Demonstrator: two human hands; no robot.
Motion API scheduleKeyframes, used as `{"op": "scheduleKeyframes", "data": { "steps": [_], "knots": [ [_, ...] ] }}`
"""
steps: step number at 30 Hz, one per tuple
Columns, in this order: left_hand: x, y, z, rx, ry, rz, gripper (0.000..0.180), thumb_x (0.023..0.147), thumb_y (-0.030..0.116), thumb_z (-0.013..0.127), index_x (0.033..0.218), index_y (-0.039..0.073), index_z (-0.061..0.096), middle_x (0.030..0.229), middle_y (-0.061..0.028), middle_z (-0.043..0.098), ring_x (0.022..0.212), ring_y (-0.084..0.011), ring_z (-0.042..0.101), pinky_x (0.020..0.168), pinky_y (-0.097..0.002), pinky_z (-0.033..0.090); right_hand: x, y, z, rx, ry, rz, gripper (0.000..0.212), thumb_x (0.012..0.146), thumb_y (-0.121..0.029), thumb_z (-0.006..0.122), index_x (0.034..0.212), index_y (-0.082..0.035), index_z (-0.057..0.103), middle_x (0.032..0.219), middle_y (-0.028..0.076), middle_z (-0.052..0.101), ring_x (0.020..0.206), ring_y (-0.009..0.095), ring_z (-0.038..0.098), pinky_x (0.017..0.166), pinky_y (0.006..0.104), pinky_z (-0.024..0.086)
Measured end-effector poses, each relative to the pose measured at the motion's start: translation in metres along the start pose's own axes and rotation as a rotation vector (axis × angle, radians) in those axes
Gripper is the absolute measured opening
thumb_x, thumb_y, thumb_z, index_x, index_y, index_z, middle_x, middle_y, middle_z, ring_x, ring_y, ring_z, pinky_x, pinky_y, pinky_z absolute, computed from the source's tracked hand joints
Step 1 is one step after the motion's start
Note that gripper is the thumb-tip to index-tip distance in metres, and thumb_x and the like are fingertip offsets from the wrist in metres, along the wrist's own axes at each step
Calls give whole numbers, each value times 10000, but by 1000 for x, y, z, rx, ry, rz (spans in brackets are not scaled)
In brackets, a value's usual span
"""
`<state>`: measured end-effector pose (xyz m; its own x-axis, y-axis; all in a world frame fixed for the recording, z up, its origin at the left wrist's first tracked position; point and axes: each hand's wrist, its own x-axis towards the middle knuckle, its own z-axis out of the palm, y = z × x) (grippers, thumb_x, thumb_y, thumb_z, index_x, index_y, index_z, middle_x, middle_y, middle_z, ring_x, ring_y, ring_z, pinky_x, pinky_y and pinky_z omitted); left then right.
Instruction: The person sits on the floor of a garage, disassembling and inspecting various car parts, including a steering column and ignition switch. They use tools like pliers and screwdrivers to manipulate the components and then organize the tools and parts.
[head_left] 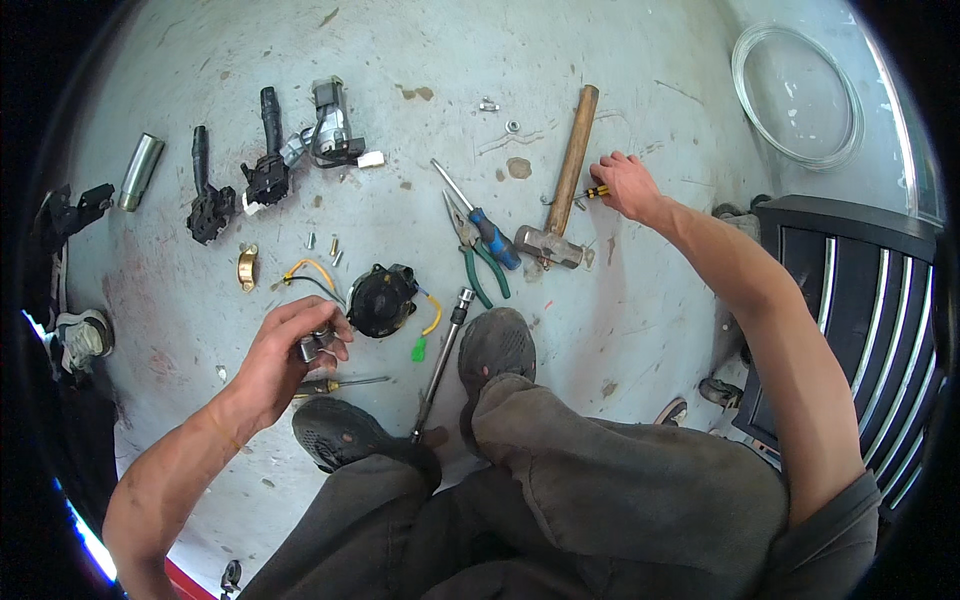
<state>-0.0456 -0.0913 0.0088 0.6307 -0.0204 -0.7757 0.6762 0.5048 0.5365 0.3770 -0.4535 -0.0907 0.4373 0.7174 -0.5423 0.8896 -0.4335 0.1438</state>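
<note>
My left hand point(285, 352) is closed around a small shiny metal cylindrical piece point(317, 343), partly hidden by the fingers. Just beyond it lies a round black part point(380, 302) with yellow wires and a green connector point(418, 349). A screwdriver point(322, 386) rests on the floor beneath that hand, near my left shoe. Reaching out to the far right, my right hand point(628, 187) grips the yellow-and-black handle of a small screwdriver point(597, 191). Its thin shaft points left, toward the wooden handle of a hammer point(573, 160).
Between the hands lie green-handled pliers point(472, 250), a blue screwdriver point(492, 238) and a long socket bar point(440, 365). Black stalk switches point(268, 178), a lock assembly point(330, 130), a metal tube point(142, 172) and a brass clamp point(247, 268) lie left. A black cabinet point(850, 300) and wire coil point(800, 95) stand right.
</note>
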Motion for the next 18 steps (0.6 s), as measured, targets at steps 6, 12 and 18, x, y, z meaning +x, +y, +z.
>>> {"op": "scheduleKeyframes", "data": {
  "steps": [6, 12, 18],
  "knots": [
    [-4, -9, -11, -68, 34, -4, 276, 1035, 343, 599, 951, 84, 646, 925, -45, 671, 837, -137, 619, 741, -291, 458, -11, 22, 10, 152, -142, 202, 256, 863, -77, 568, 1092, 23, 626, 926, 260, 721, 926, 478, 693, 806, 562, 545],
    [-3, -9, -5, -43, 35, -29, 275, 1025, 352, 600, 943, 92, 635, 925, -41, 665, 842, -140, 619, 728, -297, 458, -29, 51, 56, 366, -236, 482, 405, 841, -292, 664, 1057, 47, 713, 1074, 311, 734, 1044, 467, 711, 906, 501, 574],
    [1, -11, -5, -4, 19, -51, 286, 1013, 376, 595, 933, 103, 624, 920, -32, 650, 831, -141, 602, 730, -305, 446, -17, -8, 23, 703, -91, 349, 489, 827, -337, 832, 1097, 51, 708, 1035, 261, 742, 998, 402, 717, 898, 460, 564]
  ]
}}
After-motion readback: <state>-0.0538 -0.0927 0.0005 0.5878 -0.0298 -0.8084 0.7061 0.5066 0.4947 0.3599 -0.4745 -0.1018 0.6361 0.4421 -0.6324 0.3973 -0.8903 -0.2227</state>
